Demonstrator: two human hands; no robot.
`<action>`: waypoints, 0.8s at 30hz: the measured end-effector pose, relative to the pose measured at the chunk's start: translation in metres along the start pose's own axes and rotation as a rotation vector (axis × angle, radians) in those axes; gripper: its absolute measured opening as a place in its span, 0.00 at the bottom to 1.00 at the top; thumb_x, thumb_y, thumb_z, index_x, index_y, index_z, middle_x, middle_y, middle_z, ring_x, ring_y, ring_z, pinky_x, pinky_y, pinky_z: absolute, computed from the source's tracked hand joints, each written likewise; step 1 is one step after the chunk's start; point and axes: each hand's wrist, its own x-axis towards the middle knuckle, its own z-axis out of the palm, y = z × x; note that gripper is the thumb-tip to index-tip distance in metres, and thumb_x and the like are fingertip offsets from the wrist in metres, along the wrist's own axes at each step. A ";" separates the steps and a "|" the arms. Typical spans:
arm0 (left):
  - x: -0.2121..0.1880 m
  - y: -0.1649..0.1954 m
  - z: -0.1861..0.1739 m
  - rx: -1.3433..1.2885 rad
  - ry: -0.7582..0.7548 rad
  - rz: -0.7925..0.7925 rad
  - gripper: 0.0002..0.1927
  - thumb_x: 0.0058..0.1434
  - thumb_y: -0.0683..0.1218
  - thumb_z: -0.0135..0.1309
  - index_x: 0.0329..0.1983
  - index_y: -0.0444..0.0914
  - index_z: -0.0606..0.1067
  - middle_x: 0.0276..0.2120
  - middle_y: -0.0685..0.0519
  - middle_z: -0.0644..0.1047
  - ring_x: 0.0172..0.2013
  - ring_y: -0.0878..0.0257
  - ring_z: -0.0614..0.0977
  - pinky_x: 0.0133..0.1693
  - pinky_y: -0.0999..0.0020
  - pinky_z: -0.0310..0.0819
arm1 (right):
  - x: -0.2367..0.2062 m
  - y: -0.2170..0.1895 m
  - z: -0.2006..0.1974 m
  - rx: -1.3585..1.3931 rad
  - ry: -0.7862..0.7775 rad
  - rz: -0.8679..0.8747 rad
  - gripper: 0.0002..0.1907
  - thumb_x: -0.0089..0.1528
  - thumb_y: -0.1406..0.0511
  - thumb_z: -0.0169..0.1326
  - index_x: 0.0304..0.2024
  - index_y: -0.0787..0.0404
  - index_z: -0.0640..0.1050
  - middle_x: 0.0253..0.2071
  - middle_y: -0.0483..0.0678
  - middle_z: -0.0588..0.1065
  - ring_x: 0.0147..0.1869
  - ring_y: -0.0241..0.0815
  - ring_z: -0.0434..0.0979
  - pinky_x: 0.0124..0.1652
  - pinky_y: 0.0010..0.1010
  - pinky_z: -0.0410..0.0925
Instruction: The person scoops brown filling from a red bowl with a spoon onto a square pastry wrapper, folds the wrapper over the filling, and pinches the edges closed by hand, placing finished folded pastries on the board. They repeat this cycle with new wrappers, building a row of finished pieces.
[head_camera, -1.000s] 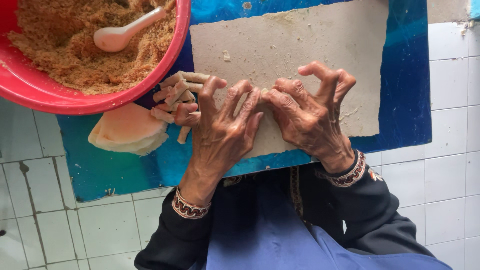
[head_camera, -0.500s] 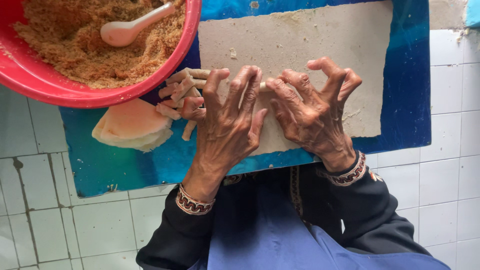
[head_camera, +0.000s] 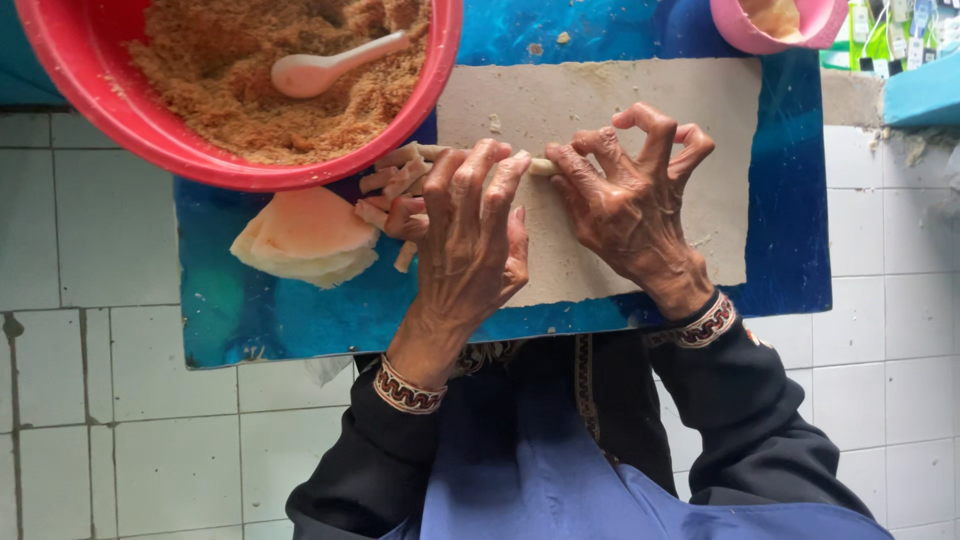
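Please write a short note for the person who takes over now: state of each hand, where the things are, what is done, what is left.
Left hand: palm down, fingers pressing a thin roll on the beige board.
Right hand: fingertips on the same roll.
Things: red bowl of brown filling with a spoon, top left; stack of wrappers under its rim; pile of finished rolls beside the left hand.
Done: several rolls lie finished.
Left: this roll is under both hands; wrappers and filling remain.
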 end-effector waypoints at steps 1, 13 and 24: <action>0.000 0.000 0.000 0.018 0.021 -0.006 0.34 0.54 0.40 0.63 0.65 0.42 0.67 0.63 0.52 0.68 0.63 0.52 0.68 0.59 0.45 0.53 | 0.002 0.000 0.000 0.006 0.009 -0.008 0.10 0.69 0.59 0.63 0.52 0.49 0.82 0.49 0.36 0.76 0.67 0.47 0.62 0.59 0.52 0.48; -0.005 -0.003 -0.019 -0.076 0.200 0.365 0.18 0.66 0.62 0.63 0.37 0.44 0.77 0.39 0.60 0.79 0.45 0.64 0.79 0.49 0.54 0.52 | 0.063 -0.027 0.005 0.404 0.089 -0.148 0.12 0.68 0.60 0.68 0.52 0.51 0.83 0.50 0.37 0.78 0.62 0.47 0.66 0.58 0.47 0.51; -0.005 0.000 -0.014 -0.128 0.134 0.308 0.27 0.62 0.65 0.68 0.36 0.38 0.77 0.38 0.53 0.79 0.45 0.56 0.79 0.54 0.63 0.71 | 0.094 -0.055 0.027 0.493 0.268 -0.259 0.21 0.63 0.46 0.67 0.54 0.40 0.80 0.60 0.39 0.73 0.66 0.48 0.60 0.52 0.52 0.52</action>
